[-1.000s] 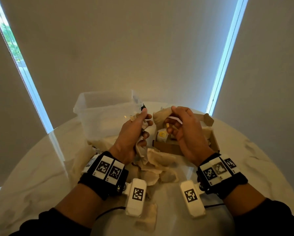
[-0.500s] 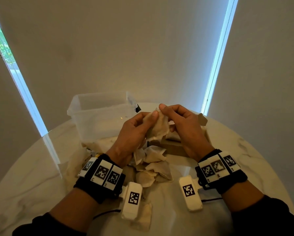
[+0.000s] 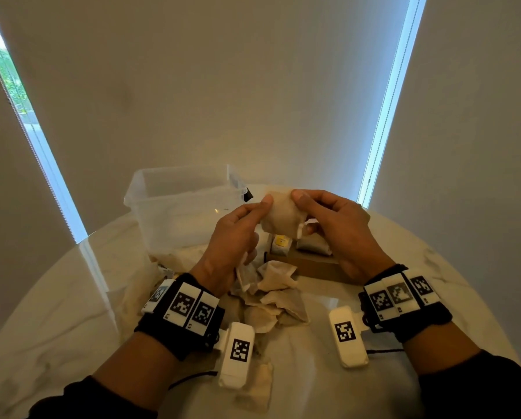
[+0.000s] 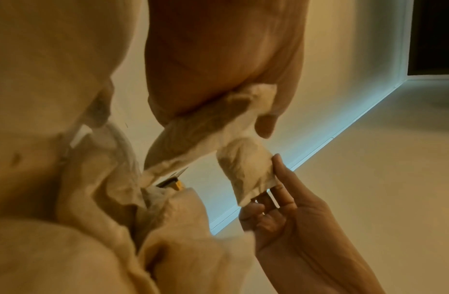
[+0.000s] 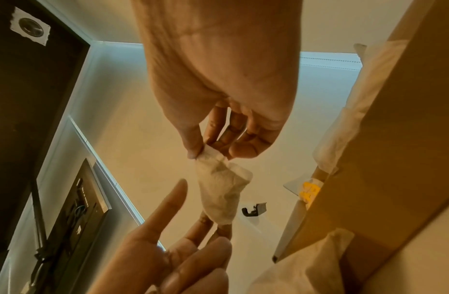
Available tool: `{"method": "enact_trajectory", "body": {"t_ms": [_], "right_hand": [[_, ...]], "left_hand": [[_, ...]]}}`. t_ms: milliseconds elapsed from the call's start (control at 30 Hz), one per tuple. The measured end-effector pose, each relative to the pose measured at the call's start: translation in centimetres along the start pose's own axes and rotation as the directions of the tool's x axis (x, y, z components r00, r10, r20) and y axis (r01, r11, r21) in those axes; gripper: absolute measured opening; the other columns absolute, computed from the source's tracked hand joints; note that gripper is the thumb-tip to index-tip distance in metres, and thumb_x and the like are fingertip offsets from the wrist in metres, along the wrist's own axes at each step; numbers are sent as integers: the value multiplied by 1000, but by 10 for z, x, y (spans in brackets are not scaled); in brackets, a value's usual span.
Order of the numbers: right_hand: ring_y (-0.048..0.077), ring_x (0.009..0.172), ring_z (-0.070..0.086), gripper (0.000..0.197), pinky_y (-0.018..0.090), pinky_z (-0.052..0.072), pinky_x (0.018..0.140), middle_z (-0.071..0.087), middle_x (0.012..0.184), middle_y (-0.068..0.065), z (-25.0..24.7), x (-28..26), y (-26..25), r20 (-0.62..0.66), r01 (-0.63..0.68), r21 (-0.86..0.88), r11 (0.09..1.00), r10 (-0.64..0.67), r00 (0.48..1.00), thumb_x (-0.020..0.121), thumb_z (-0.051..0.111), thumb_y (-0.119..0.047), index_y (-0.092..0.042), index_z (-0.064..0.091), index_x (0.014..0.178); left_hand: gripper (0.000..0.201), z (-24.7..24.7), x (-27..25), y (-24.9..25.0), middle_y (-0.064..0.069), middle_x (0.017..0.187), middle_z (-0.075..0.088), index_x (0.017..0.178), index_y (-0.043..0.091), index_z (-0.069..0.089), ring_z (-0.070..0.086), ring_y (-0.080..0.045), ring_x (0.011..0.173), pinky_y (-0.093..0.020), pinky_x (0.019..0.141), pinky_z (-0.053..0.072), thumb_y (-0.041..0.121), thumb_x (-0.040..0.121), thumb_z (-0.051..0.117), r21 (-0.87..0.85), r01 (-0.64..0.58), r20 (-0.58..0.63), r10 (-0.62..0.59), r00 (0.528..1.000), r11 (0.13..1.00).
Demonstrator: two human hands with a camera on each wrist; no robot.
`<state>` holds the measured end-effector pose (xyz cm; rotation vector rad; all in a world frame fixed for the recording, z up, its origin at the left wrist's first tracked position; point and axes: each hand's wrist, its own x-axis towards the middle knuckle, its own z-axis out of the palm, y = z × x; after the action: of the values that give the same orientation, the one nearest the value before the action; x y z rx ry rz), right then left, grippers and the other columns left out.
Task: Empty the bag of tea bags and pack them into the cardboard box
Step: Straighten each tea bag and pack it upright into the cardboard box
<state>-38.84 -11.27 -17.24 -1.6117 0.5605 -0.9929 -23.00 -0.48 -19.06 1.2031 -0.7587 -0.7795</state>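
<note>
Both hands hold one beige tea bag (image 3: pixel 281 217) in the air above the open cardboard box (image 3: pixel 313 266). My left hand (image 3: pixel 254 211) grips its left end between thumb and fingers. My right hand (image 3: pixel 306 201) pinches the other end. In the right wrist view the tea bag (image 5: pixel 222 189) hangs from the right fingertips (image 5: pixel 195 151), and the left hand's fingers (image 5: pixel 168 204) reach its lower end. A few tea bags (image 3: pixel 312 246), one with a yellow tag (image 3: pixel 281 241), lie inside the box. Loose tea bags (image 3: pixel 275 294) are piled on the table below my hands.
A clear plastic tub (image 3: pixel 180 204) stands at the back left, close to my left hand. Beige cloth (image 3: pixel 174 257) lies at its base. The round white marble table (image 3: pixel 56 322) ends near a wall with blinds. One tea bag (image 3: pixel 259 385) lies near the front edge.
One second ago the hands were apart, each with its own tea bags. They have come together on one tea bag and lifted it slightly above the box.
</note>
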Motion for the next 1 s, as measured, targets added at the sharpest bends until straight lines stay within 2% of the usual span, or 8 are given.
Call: {"method": "enact_trajectory", "body": {"t_ms": [67,233,400,600,700,767,933,1000], "right_hand": [[-2,73,69,19,17,58,68,78,89,-14,-1,0,-1,-4,30,-49,998,-30,1000,98,70,-40,-28,80,110],[4,88,75,18,17,59,70,80,97,-13,-3,-2,0,78,3,-132,991,7,997,96,72,-45,-32,78,107],[15,93,76,26,30,64,81,81,99,-10,-14,4,-2,-16,50,-191,980,-55,998,94,75,-48,-28,82,109],[-5,76,71,22,9,51,63,80,86,-15,-23,3,-10,-3,92,-287,954,-97,995,93,78,-44,-25,84,105],[-3,86,74,23,16,55,74,81,88,-16,-24,7,-14,27,110,-364,925,-108,994,90,81,-47,-28,86,102],[-1,88,75,22,21,55,81,81,89,-15,-24,9,-14,23,103,-395,913,-102,994,89,83,-47,-28,86,100],[-1,83,74,21,15,52,73,81,86,-11,-29,8,-16,41,105,-409,907,-97,994,91,82,-41,-23,86,101],[0,82,74,22,14,53,70,80,85,-12,-29,8,-16,55,111,-418,902,-97,994,91,82,-43,-23,85,101]], "left_hand": [[37,2,-1,0,-2,87,70,117,23,76,35,-10,49,-24,41,31,54,97,71,48,-18,34,16,999,999],[31,0,0,-1,9,68,62,117,22,76,36,-8,44,-23,40,31,46,99,72,25,-40,-35,41,999,999],[28,-1,1,-2,5,80,71,120,25,77,35,-7,42,-22,38,30,42,98,75,51,-59,-71,63,996,997],[38,-1,2,-2,-12,84,69,122,29,74,35,-10,45,-24,40,33,55,94,74,107,-31,-18,33,999,994],[42,2,-1,-3,12,75,73,126,26,72,36,-8,43,-23,39,33,51,93,76,133,-23,-9,24,1000,991],[42,2,-1,-3,15,70,70,127,25,72,36,-8,43,-23,40,33,50,94,76,140,-21,-15,24,1000,990],[38,3,-6,0,8,108,82,124,29,74,35,-10,45,-23,41,33,52,94,74,170,-4,19,1,1000,985],[37,4,-8,2,8,104,82,124,28,74,35,-10,45,-22,41,33,50,94,74,187,8,46,-17,999,982]]}}
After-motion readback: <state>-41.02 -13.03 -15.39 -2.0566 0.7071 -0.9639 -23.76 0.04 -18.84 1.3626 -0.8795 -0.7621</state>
